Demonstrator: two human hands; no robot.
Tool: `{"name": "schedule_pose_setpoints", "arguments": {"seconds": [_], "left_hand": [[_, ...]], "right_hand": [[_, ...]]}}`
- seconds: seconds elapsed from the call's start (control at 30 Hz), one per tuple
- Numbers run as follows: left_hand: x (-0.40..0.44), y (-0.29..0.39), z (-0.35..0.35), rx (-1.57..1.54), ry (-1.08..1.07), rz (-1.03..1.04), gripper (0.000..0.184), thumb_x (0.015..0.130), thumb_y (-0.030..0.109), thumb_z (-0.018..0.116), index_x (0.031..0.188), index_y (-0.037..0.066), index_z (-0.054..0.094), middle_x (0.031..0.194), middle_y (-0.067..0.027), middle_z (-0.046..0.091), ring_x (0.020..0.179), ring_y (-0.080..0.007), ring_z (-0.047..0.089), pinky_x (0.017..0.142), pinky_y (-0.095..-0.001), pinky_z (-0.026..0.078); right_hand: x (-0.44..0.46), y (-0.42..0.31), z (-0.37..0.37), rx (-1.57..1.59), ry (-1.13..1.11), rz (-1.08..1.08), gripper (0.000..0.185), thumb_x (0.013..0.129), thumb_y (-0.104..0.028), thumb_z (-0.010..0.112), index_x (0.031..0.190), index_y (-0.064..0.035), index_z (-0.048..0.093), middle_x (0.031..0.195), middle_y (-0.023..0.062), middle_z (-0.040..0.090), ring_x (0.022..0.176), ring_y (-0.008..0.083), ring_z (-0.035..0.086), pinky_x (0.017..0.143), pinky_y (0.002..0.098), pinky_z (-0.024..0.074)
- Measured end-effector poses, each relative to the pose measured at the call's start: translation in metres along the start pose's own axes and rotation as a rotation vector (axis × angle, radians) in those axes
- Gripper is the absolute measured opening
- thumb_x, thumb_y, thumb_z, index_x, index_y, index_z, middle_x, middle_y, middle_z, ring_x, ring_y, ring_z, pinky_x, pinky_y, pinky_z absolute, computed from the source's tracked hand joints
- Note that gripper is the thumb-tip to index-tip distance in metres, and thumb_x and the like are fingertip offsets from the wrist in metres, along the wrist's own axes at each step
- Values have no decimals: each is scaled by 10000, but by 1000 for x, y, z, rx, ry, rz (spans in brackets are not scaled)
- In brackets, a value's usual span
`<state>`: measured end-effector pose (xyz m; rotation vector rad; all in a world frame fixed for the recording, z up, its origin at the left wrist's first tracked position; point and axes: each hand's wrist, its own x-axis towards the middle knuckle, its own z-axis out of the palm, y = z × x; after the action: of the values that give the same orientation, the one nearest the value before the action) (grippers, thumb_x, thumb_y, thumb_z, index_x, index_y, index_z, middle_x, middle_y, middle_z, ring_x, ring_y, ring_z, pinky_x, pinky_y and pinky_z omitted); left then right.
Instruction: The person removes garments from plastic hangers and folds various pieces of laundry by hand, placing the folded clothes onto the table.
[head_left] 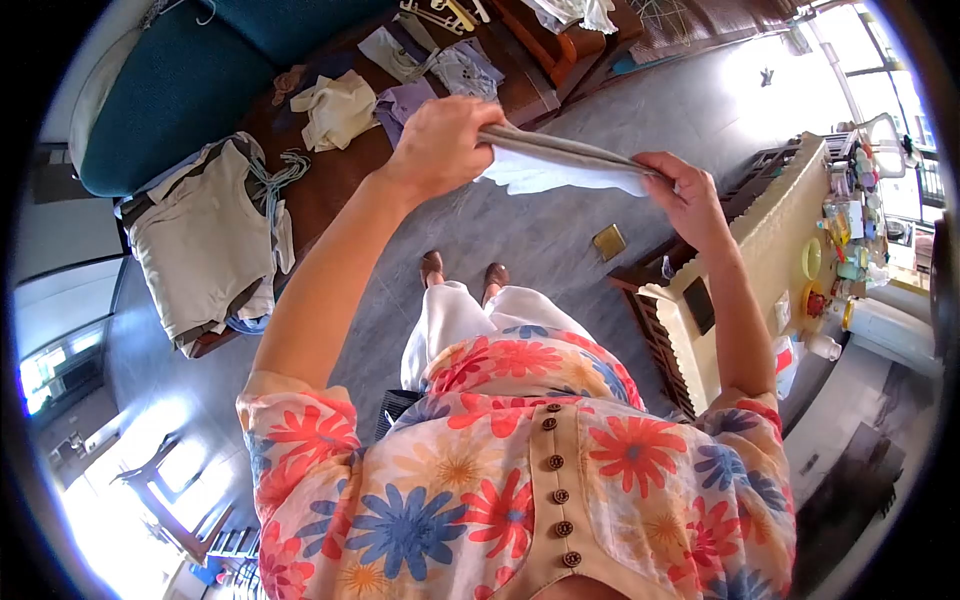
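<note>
A white cloth (570, 175) with a grey-beige upper edge is stretched between my two hands, above the floor. Its kind cannot be made out. At its left end my left hand (445, 140) is closed around the bunched edge. My right hand (688, 195) pinches the other end between thumb and fingers. The cloth slopes down slightly to the right, its lower part hanging loose. Just behind my left hand lie a lilac garment (405, 103) and a cream crumpled garment (335, 112) on a dark wooden bench (318, 185).
Beige garments (195, 240) lie stacked at the bench's left end, beside a teal cushion (180, 95). Hangers (455, 15) lie at the back. On the right stands a table with a cream cloth (745, 255), with a dark phone-like object (699, 305) and several household items. A yellowish square (609, 242) lies on the grey floor.
</note>
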<state>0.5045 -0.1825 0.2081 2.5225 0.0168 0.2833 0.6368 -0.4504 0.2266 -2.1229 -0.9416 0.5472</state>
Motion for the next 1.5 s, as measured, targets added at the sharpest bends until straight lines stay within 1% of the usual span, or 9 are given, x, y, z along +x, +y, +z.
{"name": "schedule_pose_setpoints", "arguments": {"seconds": [0.27, 0.47, 0.6, 0.67, 0.77, 0.83, 1.0, 1.13, 1.5], "left_hand": [[-88, 66, -63, -319, -375, 96, 201, 593, 113, 634, 790, 75, 615, 781, -73, 547, 762, -241, 540, 675, -328, 439], [-99, 69, -23, -1678, -663, 658, 501, 686, 534, 663, 956, 112, 658, 1207, -217, 468, 1198, -438, 312, 965, -541, 218], [-133, 59, 41, -1661, -772, 119, 650, 710, 590, 582, 1095, 65, 591, 1310, -202, 391, 1288, -368, 215, 1034, -518, 106], [-157, 48, 63, -2327, -843, -61, 620, 794, 512, 533, 1230, 80, 442, 1356, -130, 346, 1280, -280, 262, 1046, -427, 180], [-179, 44, 60, -1640, -348, -514, 943, 716, 783, 262, 1362, 96, 251, 1377, -123, 301, 1256, -265, 304, 1021, -411, 264], [-175, 55, 45, -1780, -232, -961, 1046, 633, 851, 184, 1361, 103, 249, 1369, -105, 316, 1255, -263, 297, 1022, -410, 258], [-187, 59, 38, -2095, -136, -737, 878, 734, 608, 550, 1317, 0, 301, 1320, -129, 384, 1201, -255, 386, 985, -432, 325], [-171, 58, 28, -1696, -109, -959, 528, 762, -50, 549, 1251, -46, 351, 1173, -107, 498, 1069, -209, 501, 951, -341, 379], [-193, 39, -17, -1365, 84, -908, 736, 752, -16, 617, 1354, -4, 193, 1114, -118, 529, 959, -143, 536, 828, -267, 429]], "right_hand": [[-56, -62, -39, 7, -519, -270, 181, 687, -57, 650, 867, -43, 639, 818, 69, 640, 734, 198, 610, 784, 337, 417], [-61, -93, -24, 682, -1117, -596, 121, 759, -99, 635, 847, -16, 632, 798, 65, 634, 733, 211, 611, 948, 463, 266], [-47, -64, 11, 1090, -1333, -565, 149, 773, -82, 638, 877, 22, 619, 870, 128, 619, 818, 234, 597, 975, 478, 249], [-73, -32, 38, 1624, -1083, -109, 398, 804, -317, 602, 984, 37, 585, 938, 157, 607, 907, 263, 570, 987, 462, 269], [-85, -17, 52, 1733, -499, 773, 716, 794, -583, 475, 1142, 43, 491, 1101, 148, 563, 1040, 280, 519, 988, 415, 311], [-106, 20, 76, 1403, -336, 848, 731, 784, -581, 490, 1178, 35, 465, 1173, 123, 526, 1090, 256, 493, 961, 399, 357], [-99, 6, 72, 1196, -419, 663, 274, 831, -148, 552, 1039, 29, 554, 1006, 106, 602, 919, 216, 587, 838, 348, 466], [-80, -3, 74, 1269, -355, 717, 195, 844, -66, 536, 1001, 45, 570, 975, 100, 615, 868, 178, 602, 801, 303, 482], [-31, -46, 80, 439, -536, 527, 352, 782, -69, 584, 1107, 43, 506, 955, 47, 592, 869, 96, 527, 780, 256, 441]]}}
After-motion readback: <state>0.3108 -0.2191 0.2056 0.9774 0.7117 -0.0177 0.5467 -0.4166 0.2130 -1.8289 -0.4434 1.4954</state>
